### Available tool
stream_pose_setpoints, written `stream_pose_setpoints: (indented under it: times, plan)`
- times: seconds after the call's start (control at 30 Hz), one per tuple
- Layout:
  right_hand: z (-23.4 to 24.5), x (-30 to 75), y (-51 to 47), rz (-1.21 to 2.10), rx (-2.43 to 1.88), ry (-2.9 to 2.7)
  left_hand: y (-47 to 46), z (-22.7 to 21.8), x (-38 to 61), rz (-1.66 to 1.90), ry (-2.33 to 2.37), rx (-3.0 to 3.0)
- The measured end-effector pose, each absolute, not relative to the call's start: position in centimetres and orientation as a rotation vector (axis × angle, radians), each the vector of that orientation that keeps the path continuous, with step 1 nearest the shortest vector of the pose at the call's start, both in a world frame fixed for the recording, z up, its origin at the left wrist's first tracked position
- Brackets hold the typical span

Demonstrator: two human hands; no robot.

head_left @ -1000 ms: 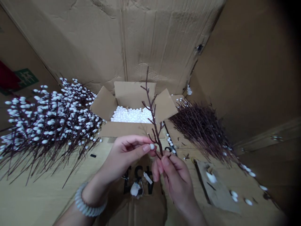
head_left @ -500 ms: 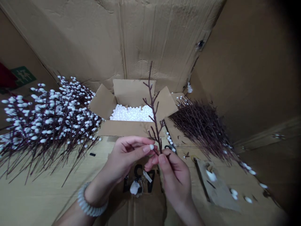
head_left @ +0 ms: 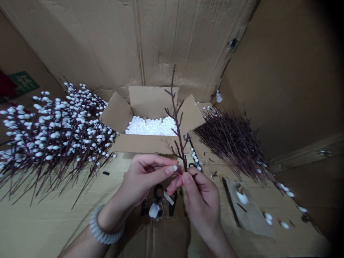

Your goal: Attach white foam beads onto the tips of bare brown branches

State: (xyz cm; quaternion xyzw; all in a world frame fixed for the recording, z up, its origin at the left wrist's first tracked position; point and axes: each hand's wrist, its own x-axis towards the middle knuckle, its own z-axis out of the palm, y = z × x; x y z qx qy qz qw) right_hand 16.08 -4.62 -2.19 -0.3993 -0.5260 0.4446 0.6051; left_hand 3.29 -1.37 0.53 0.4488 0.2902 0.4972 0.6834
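Observation:
My right hand [head_left: 202,195] pinches a bare, dark brown artificial twig [head_left: 177,120] near its lower end, and the twig stands upright with several short side shoots. Close beside it, my left hand [head_left: 150,175] is closed in a pinch on a small white foam berry [head_left: 175,167], held between thumb and forefinger. The berry is right by a low side shoot; whether it sits on that shoot I cannot tell. Behind the hands stands an open cardboard box [head_left: 147,143] with many white foam berries [head_left: 150,126] inside.
Twigs tipped with white berries [head_left: 53,132] are heaped at the left. A pile of bare brown twigs [head_left: 233,143] lies at the right. Near it are a flat cardboard piece [head_left: 249,211] with a white lump and loose berries [head_left: 284,225]. Cardboard walls [head_left: 102,43] enclose the back and sides.
Both hands stay close together at the twig's lower end, the berry still in the left pinch. The view has shifted slightly; hands and twig have barely moved.

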Motion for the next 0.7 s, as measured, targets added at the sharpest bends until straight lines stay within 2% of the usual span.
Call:
stream_pose_setpoints:
  times: [0.7]
  plan:
    - [-1.92, 16.17, -4.67, 0.961, -0.921, -1.264, -1.30, 0.05, 3.20, 1.103, 0.580, 1.059]
